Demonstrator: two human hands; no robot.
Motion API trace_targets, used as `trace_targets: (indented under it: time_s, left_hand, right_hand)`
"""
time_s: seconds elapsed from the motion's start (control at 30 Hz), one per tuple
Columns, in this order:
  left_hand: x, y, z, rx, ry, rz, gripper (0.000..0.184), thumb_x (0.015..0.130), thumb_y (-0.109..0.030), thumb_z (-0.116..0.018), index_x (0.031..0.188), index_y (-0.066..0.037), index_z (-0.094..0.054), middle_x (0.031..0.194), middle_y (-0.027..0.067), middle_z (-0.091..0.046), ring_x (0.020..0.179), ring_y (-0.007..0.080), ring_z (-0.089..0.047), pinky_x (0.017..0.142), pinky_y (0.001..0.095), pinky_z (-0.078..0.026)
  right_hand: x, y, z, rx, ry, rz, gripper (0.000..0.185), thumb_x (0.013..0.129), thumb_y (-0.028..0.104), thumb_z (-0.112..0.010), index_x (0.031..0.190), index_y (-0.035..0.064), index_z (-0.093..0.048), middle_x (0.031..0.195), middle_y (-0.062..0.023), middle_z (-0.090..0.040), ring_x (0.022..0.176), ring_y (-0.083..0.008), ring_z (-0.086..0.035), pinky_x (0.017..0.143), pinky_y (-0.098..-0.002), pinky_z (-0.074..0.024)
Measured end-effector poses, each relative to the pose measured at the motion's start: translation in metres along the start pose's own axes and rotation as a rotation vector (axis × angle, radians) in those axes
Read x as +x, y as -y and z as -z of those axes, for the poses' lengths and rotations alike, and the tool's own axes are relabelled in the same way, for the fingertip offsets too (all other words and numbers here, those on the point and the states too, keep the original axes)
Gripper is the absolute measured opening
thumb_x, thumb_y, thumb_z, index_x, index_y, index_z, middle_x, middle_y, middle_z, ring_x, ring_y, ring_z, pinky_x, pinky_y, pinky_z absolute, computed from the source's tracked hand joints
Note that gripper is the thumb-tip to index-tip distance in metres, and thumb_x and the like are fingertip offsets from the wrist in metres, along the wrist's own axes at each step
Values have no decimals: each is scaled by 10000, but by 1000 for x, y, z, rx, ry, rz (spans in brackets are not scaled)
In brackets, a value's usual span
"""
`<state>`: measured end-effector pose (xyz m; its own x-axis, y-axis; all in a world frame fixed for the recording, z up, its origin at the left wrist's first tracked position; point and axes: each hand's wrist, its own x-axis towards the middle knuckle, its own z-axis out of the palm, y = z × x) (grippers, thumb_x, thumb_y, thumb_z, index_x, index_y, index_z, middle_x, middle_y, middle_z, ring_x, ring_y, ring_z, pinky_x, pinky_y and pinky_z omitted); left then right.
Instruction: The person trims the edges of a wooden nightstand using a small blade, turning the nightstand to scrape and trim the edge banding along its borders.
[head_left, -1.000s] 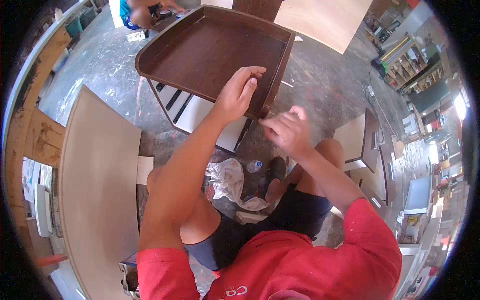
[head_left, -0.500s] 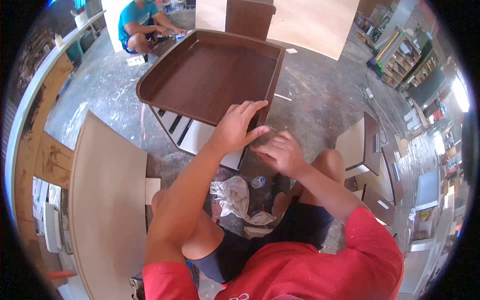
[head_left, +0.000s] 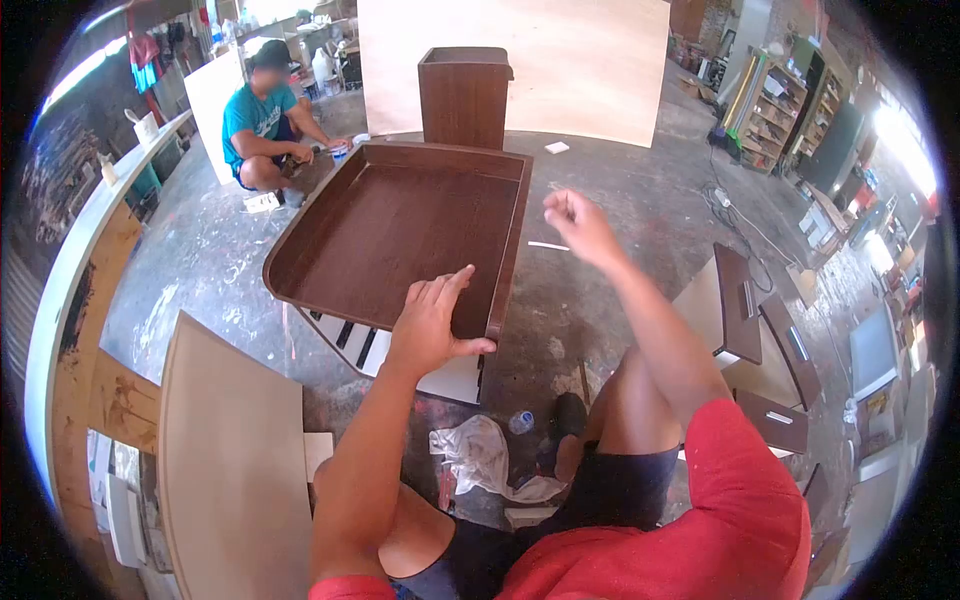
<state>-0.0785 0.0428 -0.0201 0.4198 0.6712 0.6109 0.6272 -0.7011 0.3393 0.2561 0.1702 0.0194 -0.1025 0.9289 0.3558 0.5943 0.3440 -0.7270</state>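
A dark brown cabinet [head_left: 410, 235] with a raised rim around its top stands in front of me. Its white side with black drawer runners faces me. My left hand [head_left: 428, 325] rests at the near right corner of this top, fingers spread and thumb stretched along the rim. To the right of the cabinet, my right hand [head_left: 582, 228] is raised in the air, apart from the rim. Its fingers are curled together; whatever they may hold is too small to make out.
Drawers with brown fronts [head_left: 740, 305] lie at my right. A pale curved panel [head_left: 235, 460] stands at my left. A white cloth [head_left: 470, 455] and a plastic bottle [head_left: 521, 422] lie between my legs. Beyond the cabinet, a person [head_left: 262, 130] squats near a brown box-shaped unit [head_left: 463, 100].
My right hand has left the cabinet's near corner and moved up and away to the right. My left hand stays at the corner. The view has tilted upward.
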Motion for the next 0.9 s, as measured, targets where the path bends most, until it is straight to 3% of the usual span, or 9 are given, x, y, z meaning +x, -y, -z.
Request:
trace_targets:
  time_s: [0.13,0.27,0.37,0.47,0.9]
  left_hand:
    - [3,0,-1,47,-48,-79,1155,666,-806,-870,1509,-59,-613,1258,112,-751,1192,362,-687,1082,489,-494]
    - [-1,5,-7,94,-81,-108,1015,776,-840,-771,1421,-63,-669,1220,101,-755,1159,347,-700,1067,474,-498]
    - [-1,9,-10,79,-97,-107,957,863,-851,-680,1404,-62,-678,1216,105,-754,1164,341,-699,1059,469,-499]
    - [-2,9,-9,63,-93,-111,933,915,-848,-625,1409,-59,-674,1223,110,-753,1171,341,-696,1057,470,-499]
    - [-2,11,-5,62,-29,-165,926,950,-825,-604,1448,-44,-630,1304,158,-714,1188,366,-674,1086,501,-480]
  right_hand:
    - [106,-60,-3,-61,-95,-4,252,1055,259,-731,1231,82,-767,1069,-94,-827,956,-228,-787,866,-378,-610]
    - [171,-88,-11,62,-39,-179,268,1039,279,-745,1227,94,-792,1066,-99,-840,935,-235,-804,841,-386,-622]
    - [185,-75,-14,-102,-17,-237,253,1024,294,-759,1218,141,-813,1039,-82,-844,927,-218,-808,838,-402,-623]
    - [196,-80,-19,-316,-71,-165,213,1014,301,-763,1195,211,-832,1013,-64,-844,908,-212,-806,830,-420,-620]
    - [212,-104,-20,-244,31,-186,204,1021,341,-781,1194,242,-825,974,-59,-839,875,-229,-790,805,-424,-603]
